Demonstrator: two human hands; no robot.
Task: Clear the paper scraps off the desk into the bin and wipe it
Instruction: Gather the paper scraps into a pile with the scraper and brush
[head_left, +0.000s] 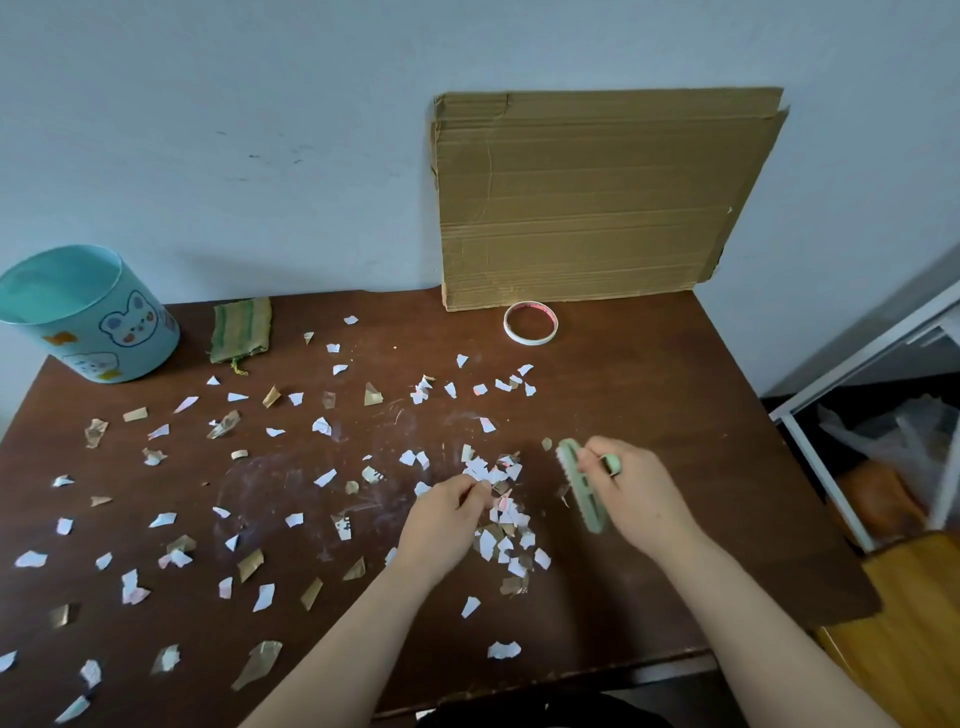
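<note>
The right hand (631, 488) grips a green brush (582, 486) to push the paper scraps (488, 545) into one pile on the table (649, 415), while the left hand (447, 514) pinches a few, probably for the bin (88, 317) standing far to the left.

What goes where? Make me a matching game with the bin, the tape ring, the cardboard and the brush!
Things:
1. bin
2. tape ring
3. cardboard
4. brush

Places:
A. leaning against the wall
B. held in the right hand
C. far left corner of the desk
D. lying flat just in front of the cardboard

Pairs: 1-C, 2-D, 3-A, 4-B
</note>
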